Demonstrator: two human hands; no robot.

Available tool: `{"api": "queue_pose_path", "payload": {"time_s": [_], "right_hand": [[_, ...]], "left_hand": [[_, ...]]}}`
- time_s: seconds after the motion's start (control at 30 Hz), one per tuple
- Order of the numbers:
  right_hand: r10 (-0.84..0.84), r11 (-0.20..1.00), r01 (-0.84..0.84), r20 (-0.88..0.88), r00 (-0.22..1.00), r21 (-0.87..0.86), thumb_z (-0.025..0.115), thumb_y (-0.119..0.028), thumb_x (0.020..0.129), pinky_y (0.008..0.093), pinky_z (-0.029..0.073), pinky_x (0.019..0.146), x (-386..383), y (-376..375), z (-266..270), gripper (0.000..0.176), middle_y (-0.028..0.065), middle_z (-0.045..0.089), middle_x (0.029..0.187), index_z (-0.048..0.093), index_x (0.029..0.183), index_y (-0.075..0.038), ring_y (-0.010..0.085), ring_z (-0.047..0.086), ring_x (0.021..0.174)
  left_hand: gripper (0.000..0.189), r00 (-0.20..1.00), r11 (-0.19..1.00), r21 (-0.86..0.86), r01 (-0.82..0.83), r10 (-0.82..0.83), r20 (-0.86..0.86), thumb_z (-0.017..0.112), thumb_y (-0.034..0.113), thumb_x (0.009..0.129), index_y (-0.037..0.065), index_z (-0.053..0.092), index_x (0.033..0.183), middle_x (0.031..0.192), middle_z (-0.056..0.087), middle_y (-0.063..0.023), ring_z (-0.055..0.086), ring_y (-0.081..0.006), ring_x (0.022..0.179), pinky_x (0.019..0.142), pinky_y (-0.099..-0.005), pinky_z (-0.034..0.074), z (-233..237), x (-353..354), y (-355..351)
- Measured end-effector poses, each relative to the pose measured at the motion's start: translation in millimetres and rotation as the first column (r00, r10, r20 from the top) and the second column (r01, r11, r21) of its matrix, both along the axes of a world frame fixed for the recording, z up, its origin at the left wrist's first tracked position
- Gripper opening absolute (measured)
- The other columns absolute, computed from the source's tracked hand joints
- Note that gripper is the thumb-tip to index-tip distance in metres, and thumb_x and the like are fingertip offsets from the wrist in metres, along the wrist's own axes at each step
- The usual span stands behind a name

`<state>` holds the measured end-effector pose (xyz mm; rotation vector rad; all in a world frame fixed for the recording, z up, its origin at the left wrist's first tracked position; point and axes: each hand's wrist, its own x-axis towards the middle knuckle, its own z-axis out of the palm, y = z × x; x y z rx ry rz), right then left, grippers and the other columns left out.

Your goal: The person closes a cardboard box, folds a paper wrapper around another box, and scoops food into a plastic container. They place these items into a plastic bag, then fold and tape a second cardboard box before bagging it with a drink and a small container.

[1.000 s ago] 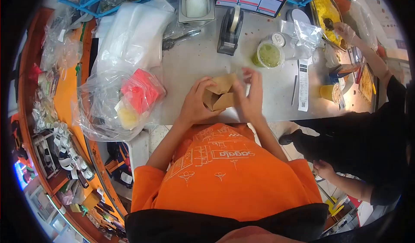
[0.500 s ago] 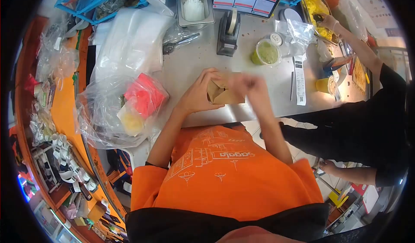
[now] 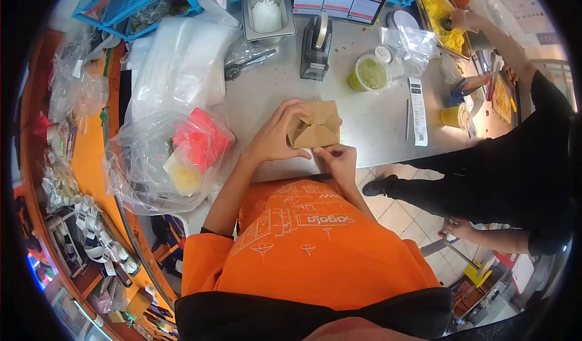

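Observation:
A small brown cardboard takeaway box [image 3: 317,133] is on the steel counter in front of me, its top flaps folded inward and meeting near the middle. My left hand [image 3: 274,133] wraps round its left side, thumb at the near edge and fingers at the far left corner. My right hand [image 3: 341,160] is closed at the near edge of the box, fingertips pinched against the cardboard by the left thumb. A clear plastic bag [image 3: 151,159] with a pink bundle [image 3: 203,138] in it rests to the left of my left hand.
Behind the box stands a tape dispenser [image 3: 315,53], with a green drink [image 3: 368,74] to its right. A receipt [image 3: 418,113] and a yellow cup [image 3: 456,117] are farther right. A co-worker's hand [image 3: 464,21] reaches into a tray of yellow food [image 3: 438,13].
My right hand has moved from above the box's right side down to its near edge. The top flaps now lie more closed. My left hand stays on the box.

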<state>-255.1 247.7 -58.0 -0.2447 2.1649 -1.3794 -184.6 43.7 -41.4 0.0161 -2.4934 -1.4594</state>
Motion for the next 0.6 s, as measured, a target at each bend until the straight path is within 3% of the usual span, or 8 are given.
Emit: {"api": "queue_pose_path", "payload": {"time_s": [0.1,0.17,0.23,0.27,0.33,0.4,0.5,0.6], "right_hand": [[0.051,0.970,-0.035,-0.060,0.997,0.240,0.083,-0.022,0.072,0.0291,0.045,0.053,-7.9,-2.2,-1.3,0.026,0.0085,0.066,0.060,0.071,0.073,0.002,0.0141,0.057,0.051],[0.330,0.877,-0.148,-0.348,0.878,0.458,0.076,-0.025,0.075,0.0376,0.052,0.061,-16.4,-0.2,-4.5,0.026,0.0177,0.067,0.066,0.070,0.073,0.001,0.0294,0.067,0.062],[0.560,0.705,-0.462,-0.022,0.828,0.538,0.072,-0.023,0.075,0.0421,0.052,0.067,-44.5,9.9,39.1,0.023,0.0190,0.068,0.076,0.070,0.077,0.000,0.0350,0.067,0.074],[0.528,0.778,-0.408,-0.146,0.837,0.478,0.069,-0.018,0.077,0.0416,0.052,0.071,-56.8,18.3,28.7,0.020,0.0186,0.068,0.082,0.069,0.083,0.001,0.0331,0.067,0.079],[0.196,0.980,-0.180,-0.508,0.839,0.081,0.065,-0.016,0.085,0.0414,0.051,0.072,-72.9,-12.2,49.1,0.021,0.0202,0.065,0.084,0.067,0.091,0.005,0.0325,0.066,0.077],[0.084,0.984,-0.154,-0.535,0.841,-0.088,0.070,-0.020,0.083,0.0398,0.050,0.071,-90.0,-59.5,49.7,0.026,0.0224,0.064,0.084,0.069,0.087,0.005,0.0320,0.065,0.078],[0.067,0.997,-0.079,-0.434,0.899,-0.010,0.077,-0.023,0.077,0.0382,0.049,0.073,-103.5,-102.5,33.7,0.028,0.0213,0.063,0.085,0.071,0.080,0.004,0.0311,0.064,0.081],[-0.064,0.989,0.017,-0.319,0.946,-0.146,0.082,-0.025,0.071,0.0384,0.048,0.074,-106.8,-112.2,-1.0,0.030,0.0187,0.062,0.088,0.071,0.073,0.003,0.0307,0.063,0.081]], "left_hand": [[0.074,0.996,0.995,0.044,-0.094,0.093,0.012,0.089,0.031,0.057,0.012,0.048,0.115,0.132,0.045,-0.0126,0.048,-0.0341,0.122,0.098,-0.0421,0.044,1.1,-3.9,11.1],[0.071,0.980,0.979,0.020,-0.201,0.201,0.014,0.088,0.032,0.056,0.011,0.048,0.111,0.129,0.048,-0.0114,0.053,-0.0337,0.115,0.093,-0.0420,0.046,-0.6,-7.5,17.0],[0.069,0.976,0.976,0.002,-0.218,0.218,0.009,0.087,0.030,0.057,0.011,0.048,0.110,0.127,0.050,-0.0113,0.054,-0.0335,0.113,0.092,-0.0418,0.047,1.3,-6.1,19.9],[0.066,0.974,0.974,-0.013,-0.228,0.228,0.009,0.086,0.029,0.057,0.011,0.048,0.108,0.125,0.051,-0.0112,0.055,-0.0333,0.110,0.090,-0.0416,0.047,2.5,-4.4,20.8],[0.065,0.979,0.979,-0.020,-0.204,0.204,0.020,0.086,0.028,0.057,0.011,0.048,0.108,0.124,0.051,-0.0109,0.055,-0.0331,0.110,0.090,-0.0413,0.047,5.7,-2.8,17.3],[0.064,0.984,0.985,-0.016,-0.173,0.174,0.035,0.085,0.027,0.058,0.011,0.049,0.107,0.124,0.051,-0.0107,0.055,-0.0329,0.110,0.090,-0.0410,0.047,9.4,-0.3,16.2],[0.062,0.989,0.990,-0.039,-0.134,0.136,0.058,0.085,0.028,0.058,0.011,0.049,0.106,0.123,0.052,-0.0098,0.054,-0.0323,0.111,0.090,-0.0406,0.047,16.2,2.3,7.5],[0.062,0.994,0.995,-0.067,-0.075,0.081,0.078,0.085,0.030,0.058,0.011,0.049,0.106,0.125,0.051,-0.0106,0.053,-0.0327,0.113,0.092,-0.0406,0.046,21.0,8.5,3.8]]}}
